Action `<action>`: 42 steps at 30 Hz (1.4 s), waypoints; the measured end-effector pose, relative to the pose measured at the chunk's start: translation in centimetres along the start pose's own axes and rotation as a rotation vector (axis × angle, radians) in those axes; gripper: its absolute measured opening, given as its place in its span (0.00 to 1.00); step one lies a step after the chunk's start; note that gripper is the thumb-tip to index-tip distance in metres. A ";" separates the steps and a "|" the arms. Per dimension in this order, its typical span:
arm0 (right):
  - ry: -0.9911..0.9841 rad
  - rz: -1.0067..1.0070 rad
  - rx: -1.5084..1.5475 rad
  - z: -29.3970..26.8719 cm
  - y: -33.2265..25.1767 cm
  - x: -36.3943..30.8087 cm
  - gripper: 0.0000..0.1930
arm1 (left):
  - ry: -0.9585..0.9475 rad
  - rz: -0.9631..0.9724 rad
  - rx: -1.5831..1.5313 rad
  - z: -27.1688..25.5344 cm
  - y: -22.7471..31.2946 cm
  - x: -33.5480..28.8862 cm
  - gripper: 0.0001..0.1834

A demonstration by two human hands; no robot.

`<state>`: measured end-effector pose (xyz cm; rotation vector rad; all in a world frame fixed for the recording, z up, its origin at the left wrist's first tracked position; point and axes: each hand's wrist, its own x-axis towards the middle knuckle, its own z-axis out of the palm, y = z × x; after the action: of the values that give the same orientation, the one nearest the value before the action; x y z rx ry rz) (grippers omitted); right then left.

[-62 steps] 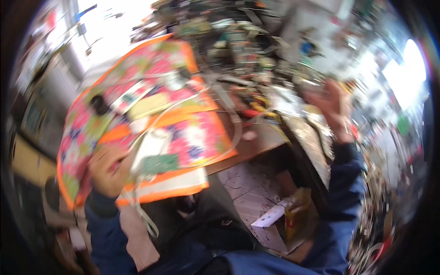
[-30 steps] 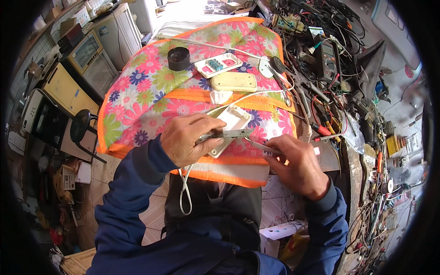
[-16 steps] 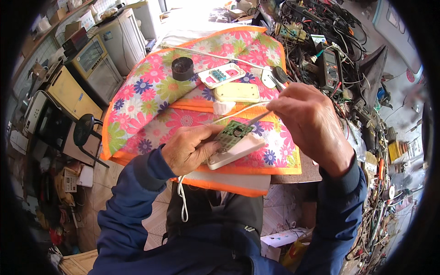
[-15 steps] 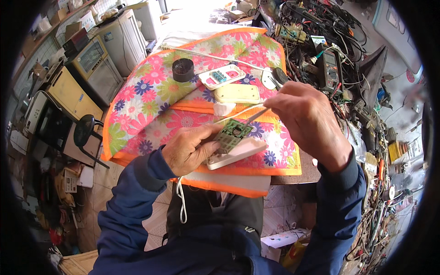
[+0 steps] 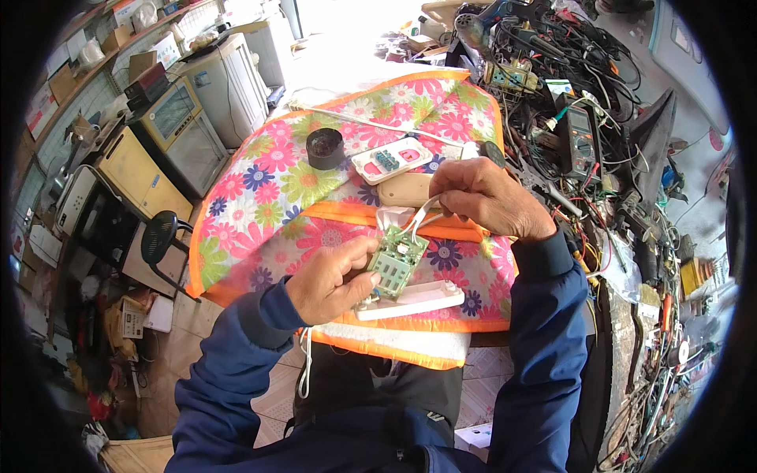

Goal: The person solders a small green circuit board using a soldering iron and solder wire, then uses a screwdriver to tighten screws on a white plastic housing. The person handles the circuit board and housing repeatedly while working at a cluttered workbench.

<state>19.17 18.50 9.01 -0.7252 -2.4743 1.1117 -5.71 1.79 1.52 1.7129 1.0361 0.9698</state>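
My left hand [image 5: 335, 285] pinches a green circuit board [image 5: 394, 268] by its left edge, between thumb and fingers. White wires [image 5: 418, 223] rise from the top of the board to my right hand [image 5: 493, 197], whose fingers are closed on them. Just under the board lies a white plastic shell half [image 5: 418, 301], partly covered by it. Farther off rest a white case half [image 5: 392, 161] with a row of small blue-green pieces and a cream cover [image 5: 402, 190], partly hidden behind my right hand. A white cord [image 5: 306, 363] hangs below my left hand.
A flowered cloth with an orange border [image 5: 276, 162] covers the table. On it stands a black ring-shaped container [image 5: 324, 148]. Tangled cables and a multimeter [image 5: 580, 142] crowd the right side. To the left are cabinets [image 5: 142, 177] and a dark stool [image 5: 163, 236].
My right hand, which held a thin metal tool at the board, has moved left and down and now grips the white wires. The board is turned more face-up.
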 end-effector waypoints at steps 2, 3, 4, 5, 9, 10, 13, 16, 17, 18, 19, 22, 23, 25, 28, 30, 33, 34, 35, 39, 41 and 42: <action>-0.011 -0.027 0.135 0.2 0.9 0.1 0.08 | -0.012 -0.032 0.002 0.0 0.3 0.0 0.16; 0.001 -0.079 0.217 0.9 1.8 0.5 0.08 | -0.006 -0.055 -0.030 0.0 0.4 0.0 0.19; 0.013 -0.130 0.299 1.3 2.4 0.7 0.08 | -0.001 -0.078 -0.063 0.0 0.4 0.1 0.22; -0.011 -0.081 0.270 1.3 2.7 0.4 0.08 | 0.003 -0.099 -0.096 -0.1 0.4 0.2 0.25; -0.062 -0.030 0.355 1.8 2.9 0.2 0.08 | -0.045 -0.062 -0.006 -2.5 2.2 3.0 0.32; -0.024 -0.062 0.353 2.0 3.1 0.2 0.08 | -0.082 -0.080 -0.082 -3.0 3.0 4.2 0.32; 0.081 -0.134 0.341 2.3 3.5 0.1 0.08 | -0.186 -0.153 -0.119 -3.4 2.4 7.1 0.24; 0.144 -0.133 0.299 2.4 2.9 -0.4 0.07 | -0.204 -0.233 -0.201 -3.1 2.1 7.7 0.18; 0.165 -0.123 0.269 2.6 2.6 -0.4 0.07 | -0.224 -0.217 -0.229 -3.3 1.8 7.6 0.18; 0.181 -0.111 0.240 2.7 2.3 -0.4 0.06 | -0.241 -0.202 -0.260 -3.4 1.5 7.4 0.18; 0.214 -0.134 0.156 2.7 2.0 -0.5 0.07 | -0.244 -0.219 -0.314 -3.4 1.5 7.3 0.17; 0.329 -0.201 0.000 3.0 1.2 -0.7 0.07 | -0.251 -0.181 -0.369 -3.3 1.3 7.3 0.15; 0.421 -0.274 0.013 3.5 1.8 -0.5 0.06 | -0.212 -0.194 -0.385 -3.2 1.2 7.3 0.15; 0.654 -0.439 -0.238 3.5 1.5 -0.2 0.05 | -0.137 -0.221 -0.411 -3.1 1.1 7.3 0.15; 0.828 -0.509 -0.371 4.0 0.0 -0.2 0.06 | -0.005 -0.209 -0.393 -3.2 0.1 7.1 0.13; 0.796 -0.329 -0.200 5.4 -0.6 -1.4 0.07 | 0.017 -0.208 -0.397 -3.5 -0.3 7.0 0.14; 0.471 -0.062 0.146 5.6 0.4 -1.2 0.17 | 0.011 -0.223 -0.376 -3.6 -0.1 6.9 0.15; 0.359 0.041 0.268 5.5 0.5 -1.1 0.20 | -0.010 -0.221 -0.376 -3.7 0.1 6.9 0.15; 0.286 0.108 0.294 5.3 0.0 -1.4 0.25 | -0.030 -0.219 -0.376 -3.6 0.3 6.8 0.15; 0.175 0.061 0.719 5.6 1.2 -0.7 0.18 | -0.052 -0.202 -0.386 -2.8 0.9 7.0 0.14; 0.268 0.006 0.903 6.8 1.7 -0.3 0.14 | -0.056 -0.181 -0.374 -2.7 0.5 7.0 0.13; 0.315 -0.020 0.996 7.2 1.9 -0.1 0.12 | -0.071 -0.183 -0.339 -2.8 0.5 7.0 0.13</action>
<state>16.35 15.20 2.95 -0.4861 -1.3784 1.8010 -5.74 8.87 4.06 1.3402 0.9063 0.9019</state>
